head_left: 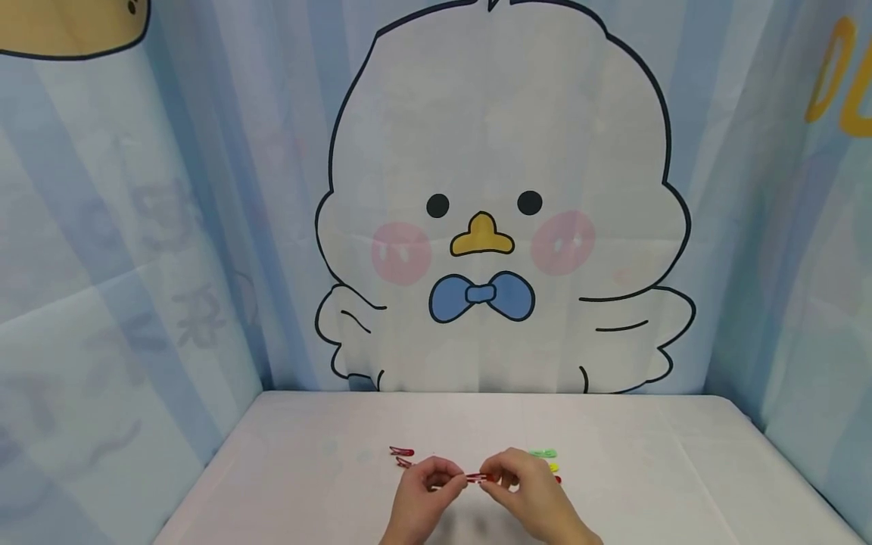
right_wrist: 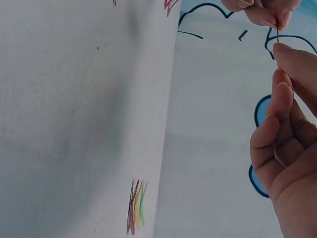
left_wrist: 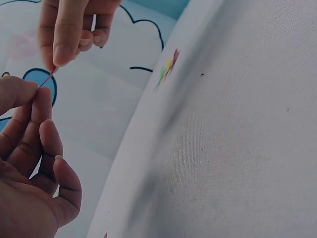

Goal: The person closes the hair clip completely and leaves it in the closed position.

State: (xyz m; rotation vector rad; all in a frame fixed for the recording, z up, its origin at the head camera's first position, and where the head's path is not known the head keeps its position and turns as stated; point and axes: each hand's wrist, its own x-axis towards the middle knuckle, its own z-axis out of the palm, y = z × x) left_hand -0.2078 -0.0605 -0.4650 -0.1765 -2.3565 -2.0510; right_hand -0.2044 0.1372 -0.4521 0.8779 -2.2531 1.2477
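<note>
A slim red hair clip (head_left: 477,478) is held level between my two hands, above the table. My left hand (head_left: 424,496) pinches one end between thumb and forefinger. At the other end, my right hand (head_left: 534,492) pinches it with thumb and fingertips. From the left wrist view the clip (left_wrist: 45,80) is a thin edge-on line, and the other fingers of the left hand are loosely bent. Two red clips (head_left: 402,451) with spread prongs lie left of the hands. Beyond the right hand lie a green clip (head_left: 543,453), a yellow clip (head_left: 554,467) and a mostly hidden red one (head_left: 559,479).
The table (head_left: 327,484) has a white cloth cover with its back edge against a hanging curtain (head_left: 286,227). The curtain is printed with a white bird wearing a blue bow tie. More curtain hangs on both sides.
</note>
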